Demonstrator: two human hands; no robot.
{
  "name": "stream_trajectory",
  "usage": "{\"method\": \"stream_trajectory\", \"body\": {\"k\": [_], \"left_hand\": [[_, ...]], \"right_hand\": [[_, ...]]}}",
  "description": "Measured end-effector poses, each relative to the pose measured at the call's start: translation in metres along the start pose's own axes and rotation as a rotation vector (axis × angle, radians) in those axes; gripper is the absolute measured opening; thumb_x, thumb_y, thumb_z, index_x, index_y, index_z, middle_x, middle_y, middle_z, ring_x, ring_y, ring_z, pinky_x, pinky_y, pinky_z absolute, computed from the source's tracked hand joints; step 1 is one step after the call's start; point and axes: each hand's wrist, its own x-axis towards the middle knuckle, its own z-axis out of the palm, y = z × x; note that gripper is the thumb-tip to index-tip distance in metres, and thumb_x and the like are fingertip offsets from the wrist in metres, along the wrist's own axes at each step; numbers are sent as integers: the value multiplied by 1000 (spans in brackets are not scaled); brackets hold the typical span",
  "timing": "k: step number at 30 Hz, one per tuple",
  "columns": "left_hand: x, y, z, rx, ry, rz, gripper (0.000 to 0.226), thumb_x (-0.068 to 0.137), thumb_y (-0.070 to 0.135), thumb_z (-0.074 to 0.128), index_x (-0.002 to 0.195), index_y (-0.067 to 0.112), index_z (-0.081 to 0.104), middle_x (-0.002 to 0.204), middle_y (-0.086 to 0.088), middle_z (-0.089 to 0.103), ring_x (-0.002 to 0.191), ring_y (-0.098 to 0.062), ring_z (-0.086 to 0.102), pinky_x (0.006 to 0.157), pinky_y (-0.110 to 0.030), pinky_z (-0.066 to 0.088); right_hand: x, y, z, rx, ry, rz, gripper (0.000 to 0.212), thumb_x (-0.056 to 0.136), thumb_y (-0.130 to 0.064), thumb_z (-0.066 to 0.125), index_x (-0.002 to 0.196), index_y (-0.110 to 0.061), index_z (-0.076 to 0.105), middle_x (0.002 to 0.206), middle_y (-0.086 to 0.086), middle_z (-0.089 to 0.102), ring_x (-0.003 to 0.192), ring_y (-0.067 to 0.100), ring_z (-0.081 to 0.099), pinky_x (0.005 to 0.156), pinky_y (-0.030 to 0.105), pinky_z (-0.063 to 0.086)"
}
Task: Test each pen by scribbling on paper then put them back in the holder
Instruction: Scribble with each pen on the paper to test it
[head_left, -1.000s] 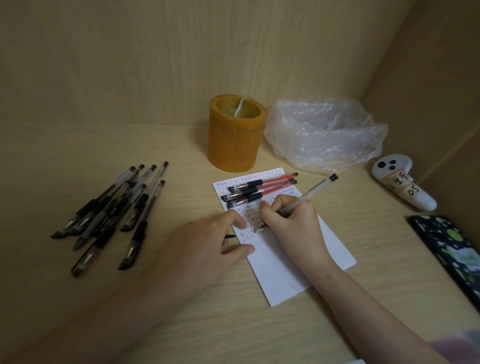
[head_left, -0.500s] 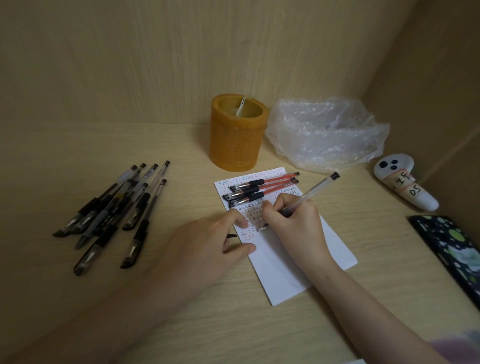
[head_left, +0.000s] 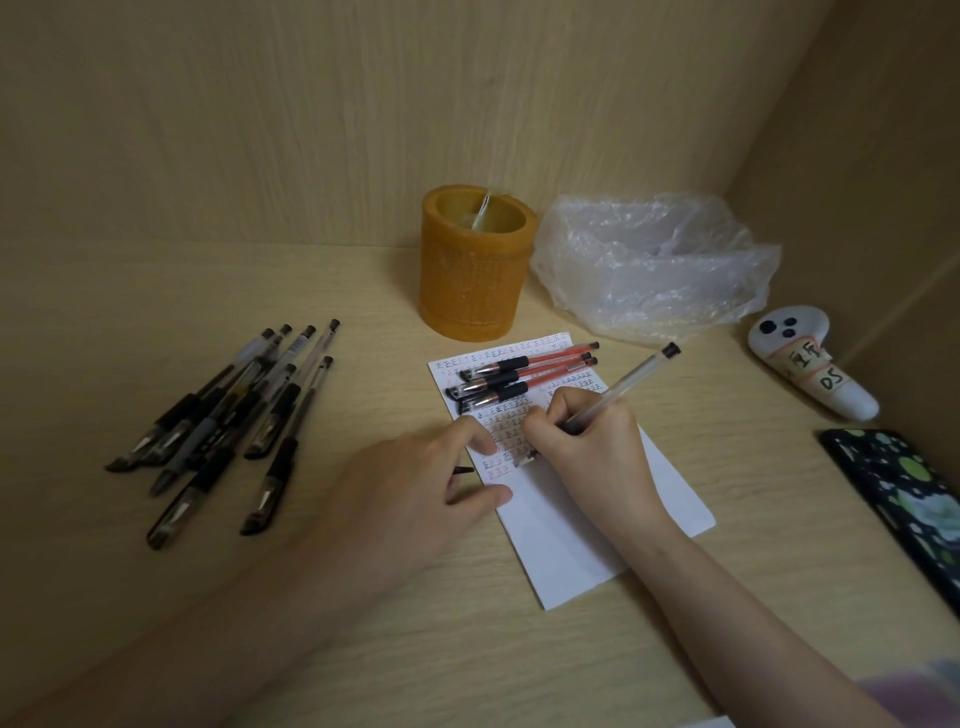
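Observation:
My right hand (head_left: 587, 452) grips a clear pen (head_left: 631, 384) with its tip down on the white paper (head_left: 566, 540), whose upper half is covered in small marks. My left hand (head_left: 410, 499) lies flat beside it, thumb and forefinger pressing the paper's left edge; a small black pen cap (head_left: 464, 470) pokes out between those fingers. Three red pens (head_left: 524, 374) lie across the top of the paper. Several black pens (head_left: 228, 421) lie in a loose pile at the left. The orange cylindrical holder (head_left: 475, 270) stands behind the paper with one thin item inside.
A crumpled clear plastic bag (head_left: 654, 265) sits right of the holder. A white controller (head_left: 810, 366) with a handwritten label lies at the far right, and a dark patterned phone (head_left: 904, 499) lies near the right edge. Wooden walls close in behind and on the right.
My right hand has made only small writing motions on the paper. The left hand and all pens stay where they were.

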Motion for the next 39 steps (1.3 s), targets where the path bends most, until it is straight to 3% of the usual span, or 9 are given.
{"method": "stream_trajectory", "body": {"k": [8,17,24,30,34,39], "left_hand": [[0,1,-1,1,-7,4,30,80,56,57,104,42,46,66,11,58,82,3,57,75,-25,47],[0,0,0,27,6,30,29,80,55,56,104,42,46,63,10,55,70,3,54,64,-19,42],[0,-2,1,14,16,27,29,80,56,57,103,42,46,62,10,55,72,2,56,66,-21,44],[0,-1,1,14,6,12,30,80,57,56,105,42,46,69,8,62,80,0,59,72,-27,49],[0,1,0,14,3,8,30,79,57,56,104,43,45,66,9,59,81,-2,60,73,-28,49],[-1,2,-2,8,-21,-11,30,80,57,56,105,43,46,69,8,60,82,-3,61,73,-28,50]], "right_hand": [[0,0,1,4,10,-21,38,83,-5,63,48,-11,48,46,-2,45,46,4,40,49,14,34],[0,1,1,-8,24,-20,35,83,-6,62,51,-5,48,49,4,45,48,6,40,49,16,34],[1,1,1,-2,1,-28,39,84,-8,64,48,-10,47,47,1,45,46,5,40,49,15,34],[0,1,0,2,-15,-18,46,81,0,63,44,-20,43,40,-12,43,42,1,40,47,12,33],[0,1,0,-7,-4,-8,41,80,-1,62,46,-14,44,42,-9,42,44,2,38,47,13,32],[4,0,-2,64,78,23,33,81,0,60,53,4,43,52,10,41,51,8,36,49,17,31]]}}
